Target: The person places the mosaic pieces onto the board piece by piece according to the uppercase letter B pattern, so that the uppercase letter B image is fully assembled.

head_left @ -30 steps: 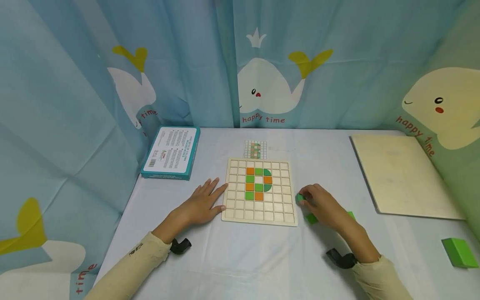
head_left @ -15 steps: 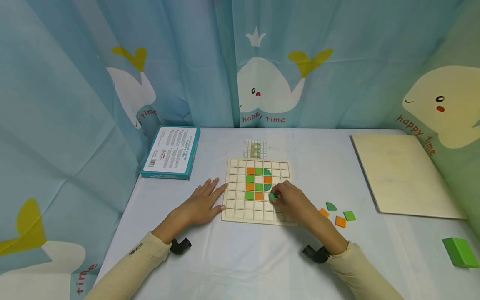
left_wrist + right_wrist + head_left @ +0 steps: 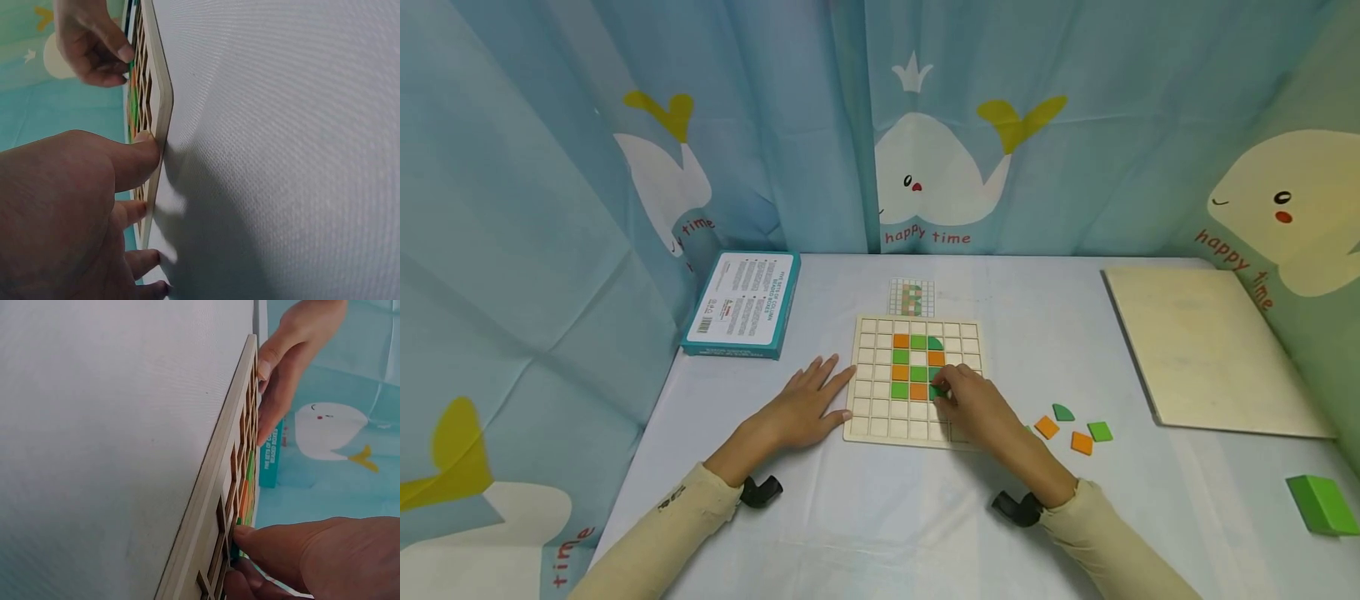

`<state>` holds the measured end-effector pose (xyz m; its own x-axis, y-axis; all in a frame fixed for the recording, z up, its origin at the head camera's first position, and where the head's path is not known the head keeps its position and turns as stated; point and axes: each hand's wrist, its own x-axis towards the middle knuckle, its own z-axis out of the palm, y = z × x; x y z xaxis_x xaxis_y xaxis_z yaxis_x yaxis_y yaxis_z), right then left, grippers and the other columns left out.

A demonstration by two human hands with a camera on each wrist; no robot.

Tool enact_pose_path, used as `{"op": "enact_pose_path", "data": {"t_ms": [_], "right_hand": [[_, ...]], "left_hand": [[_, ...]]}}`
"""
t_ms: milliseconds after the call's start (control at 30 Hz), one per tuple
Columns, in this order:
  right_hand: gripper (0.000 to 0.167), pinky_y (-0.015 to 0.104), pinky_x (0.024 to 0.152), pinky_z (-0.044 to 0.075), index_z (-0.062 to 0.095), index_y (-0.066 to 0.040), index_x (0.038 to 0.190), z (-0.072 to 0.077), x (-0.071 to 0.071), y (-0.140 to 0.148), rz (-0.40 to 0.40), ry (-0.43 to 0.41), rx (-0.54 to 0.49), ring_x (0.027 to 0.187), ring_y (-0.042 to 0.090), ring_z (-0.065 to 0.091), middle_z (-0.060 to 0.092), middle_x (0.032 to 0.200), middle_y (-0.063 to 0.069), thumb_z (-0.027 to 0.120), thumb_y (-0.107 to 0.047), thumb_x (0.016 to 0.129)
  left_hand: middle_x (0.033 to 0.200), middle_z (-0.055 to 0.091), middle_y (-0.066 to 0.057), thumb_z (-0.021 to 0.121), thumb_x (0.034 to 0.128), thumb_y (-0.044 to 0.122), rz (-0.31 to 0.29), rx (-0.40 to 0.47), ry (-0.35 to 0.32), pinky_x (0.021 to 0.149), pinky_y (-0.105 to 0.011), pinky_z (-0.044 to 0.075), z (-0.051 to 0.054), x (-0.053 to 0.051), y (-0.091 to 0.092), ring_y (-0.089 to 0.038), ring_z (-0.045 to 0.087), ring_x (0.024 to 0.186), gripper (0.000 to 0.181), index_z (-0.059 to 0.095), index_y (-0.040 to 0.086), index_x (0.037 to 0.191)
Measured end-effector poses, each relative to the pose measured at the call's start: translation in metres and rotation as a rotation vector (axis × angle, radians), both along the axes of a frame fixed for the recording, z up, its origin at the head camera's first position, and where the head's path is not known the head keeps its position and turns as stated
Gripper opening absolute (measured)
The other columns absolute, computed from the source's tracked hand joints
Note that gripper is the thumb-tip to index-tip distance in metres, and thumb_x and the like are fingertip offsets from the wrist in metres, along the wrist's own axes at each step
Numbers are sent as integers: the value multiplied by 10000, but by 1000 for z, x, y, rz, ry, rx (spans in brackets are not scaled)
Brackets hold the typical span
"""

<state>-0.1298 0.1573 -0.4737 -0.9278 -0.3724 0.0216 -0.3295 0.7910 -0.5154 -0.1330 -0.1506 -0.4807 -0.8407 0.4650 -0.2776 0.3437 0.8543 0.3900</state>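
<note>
The wooden grid board (image 3: 870,427) lies flat, with orange, light green and dark green tiles in its middle cells. My right hand (image 3: 976,406) pinches a dark green piece (image 3: 934,392) at the cell right of the lowest orange tile (image 3: 918,392); the fingers partly cover it. In the right wrist view thumb and fingers (image 3: 240,535) hold that piece (image 3: 235,549) at the grid. My left hand (image 3: 801,408) rests spread at the board's left edge, its thumb (image 3: 140,156) touching the rim in the left wrist view.
A small pattern card (image 3: 912,297) lies behind the board. Loose tiles, including an orange one (image 3: 1082,442) and a quarter-round one (image 3: 1062,412), lie to the right. A teal box (image 3: 741,304) is back left, a wooden panel (image 3: 1210,350) and green block (image 3: 1321,505) far right.
My right hand has moved left from the loose tiles onto the board, carrying the dark green piece to a cell. The left hand has stayed at the board's edge.
</note>
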Motion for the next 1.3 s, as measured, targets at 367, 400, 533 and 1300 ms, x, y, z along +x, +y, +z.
{"op": "enact_pose_path", "data": {"t_ms": [367, 400, 533, 1300], "right_hand": [[100, 402, 770, 518, 746, -54, 1030, 1, 1, 4, 47, 57, 18, 829, 177, 612, 667, 1055, 80, 765, -9, 943], [108, 404, 768, 504, 749, -59, 1045, 2, 1, 7, 51, 58, 15, 821, 167, 604, 658, 1072, 80, 763, -15, 947], [166, 414, 764, 512, 739, -50, 1118, 10, 6, 27, 46, 66, -20, 821, 185, 606, 638, 1120, 116, 749, -15, 956], [250, 599, 803, 468, 659, 42, 1158, 6, 52, 124, -251, -47, 103, 1003, 384, 627, 669, 1072, 208, 756, -34, 940]], "left_hand": [[1779, 97, -121, 518, 1090, 498, -2, -9, -1, 1306, -593, 116, 0, 0, 0, -379, 41, 1642, 729, 219, 247, 1706], [1779, 95, -118, 518, 1090, 497, -2, -12, -3, 1306, -591, 116, 0, 0, 0, -377, 40, 1642, 730, 217, 249, 1706], [1776, 109, -132, 535, 1088, 479, -3, -6, -1, 1301, -603, 127, 0, 0, 0, -390, 54, 1640, 727, 236, 231, 1702], [1781, 91, -113, 523, 1083, 511, 1, -20, 2, 1306, -591, 124, -1, 0, 0, -373, 39, 1643, 737, 222, 256, 1705]]}}
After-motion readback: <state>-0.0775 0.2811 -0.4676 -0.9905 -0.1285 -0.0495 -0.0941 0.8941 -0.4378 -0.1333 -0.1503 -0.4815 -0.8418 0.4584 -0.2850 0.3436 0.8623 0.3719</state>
